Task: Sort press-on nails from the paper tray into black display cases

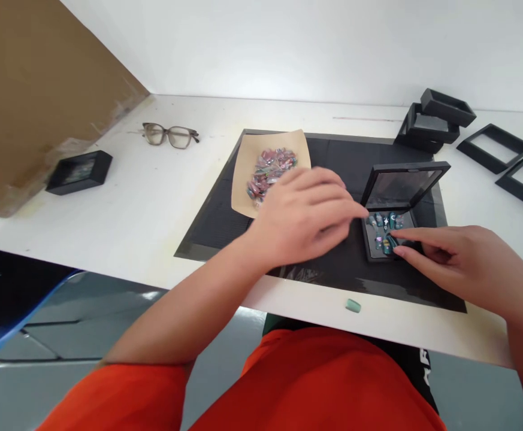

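Observation:
A hinged black display box (369,248) stands with its clear-windowed lid (402,188) raised. Inside, several teal and blue press-on nails (386,222) lie in rows on a grey insert. My right hand (454,257) reaches in from the right, thumb and index finger pinched on a dark teal press-on nail (392,240) in the lower row. My left hand (308,215) hovers over the mat, holding nothing that I can see; its index finger stretches to the box's left edge, the other fingers loosely bent. Beyond it, a tan paper tray (243,173) holds a heap of colourful press-on nails (270,170).
A black mat (342,158) lies beneath the box and tray. One green press-on nail (353,306) rests by the table's front edge. Black frames (495,146) and stacked black boxes (436,123) sit at right; glasses (170,135) and another black box (79,172) are at left.

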Tool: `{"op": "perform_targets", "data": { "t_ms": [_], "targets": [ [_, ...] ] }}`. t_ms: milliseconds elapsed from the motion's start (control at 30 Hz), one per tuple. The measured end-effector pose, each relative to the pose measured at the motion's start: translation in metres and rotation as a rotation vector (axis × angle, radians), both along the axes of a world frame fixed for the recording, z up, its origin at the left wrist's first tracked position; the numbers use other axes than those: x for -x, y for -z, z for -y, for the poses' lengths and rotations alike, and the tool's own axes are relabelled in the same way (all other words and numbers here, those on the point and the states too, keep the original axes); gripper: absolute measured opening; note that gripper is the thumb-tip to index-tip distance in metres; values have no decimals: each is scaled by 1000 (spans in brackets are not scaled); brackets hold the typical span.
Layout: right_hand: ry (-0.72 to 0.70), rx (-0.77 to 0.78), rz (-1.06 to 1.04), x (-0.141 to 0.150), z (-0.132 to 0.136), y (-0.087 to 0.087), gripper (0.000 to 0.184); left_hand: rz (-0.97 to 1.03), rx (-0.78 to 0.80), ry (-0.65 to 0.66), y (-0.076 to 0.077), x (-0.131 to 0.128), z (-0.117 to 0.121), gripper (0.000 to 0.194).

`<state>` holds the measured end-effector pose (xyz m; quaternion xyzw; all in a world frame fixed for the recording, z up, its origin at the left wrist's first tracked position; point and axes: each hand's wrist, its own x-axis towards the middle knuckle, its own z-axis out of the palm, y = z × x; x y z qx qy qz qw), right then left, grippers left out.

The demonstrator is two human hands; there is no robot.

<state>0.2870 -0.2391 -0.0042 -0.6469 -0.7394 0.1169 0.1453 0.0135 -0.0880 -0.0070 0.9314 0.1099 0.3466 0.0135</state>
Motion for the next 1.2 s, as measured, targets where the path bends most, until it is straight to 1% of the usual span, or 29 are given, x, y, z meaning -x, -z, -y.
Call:
{"op": "perform_targets", "data": {
  "t_ms": [100, 133, 200, 233, 300, 367, 467, 533, 600, 667, 700, 767, 867, 967, 1033, 1133, 1200],
  "targets": [
    [25, -10, -3, -1, 1, 1, 50, -4, 159, -223, -8, 24, -27, 19],
    [27, -11, -5, -2, 1, 2, 50, -14, 230, -321, -9, 35, -38, 17],
    [20, -12, -8, -3, 2, 2, 50, -60, 392, -457, -8, 56, -56, 18],
    [15, -11, -8, -4, 2, 2, 50, -71, 461, -489, -7, 66, -64, 18],
    [3, -17, -4, -6, 3, 2, 49, -84, 531, -543, -3, 80, -73, 29],
    [-11, -34, 5, -6, 3, 1, 49, -85, 555, -553, -1, 89, -76, 34],
    [-32, -78, 30, -2, 3, 0, 54, -95, 612, -511, -1, 93, -76, 33],
    [-25, -113, 47, 2, 3, 0, 61, -123, 684, -434, -2, 95, -75, 41],
    [-15, -137, 52, 5, 2, -1, 65, -173, 732, -324, -1, 97, -76, 53],
    [-18, -133, 43, 6, 1, -1, 66, -230, 727, -239, 1, 99, -77, 61],
    [-22, -122, 37, 6, 1, -2, 65, -251, 710, -217, 2, 99, -78, 62],
    [-25, -101, 30, 4, -1, -2, 65, -273, 683, -196, 4, 100, -79, 61],
    [-21, -81, 22, 3, -2, -3, 66, -277, 700, -183, 1, 102, -78, 64],
    [10, -87, 16, 5, -1, -2, 70, -296, 769, -224, -7, 101, -72, 69],
    [30, -98, 14, 7, 0, -1, 73, -337, 827, -285, -13, 96, -66, 70],
    [44, -109, 4, 9, 1, 1, 76, -436, 891, -443, -19, 86, -57, 72],
    [51, -109, 1, 8, 2, 2, 76, -482, 883, -540, -22, 79, -52, 74]
  ]
}}
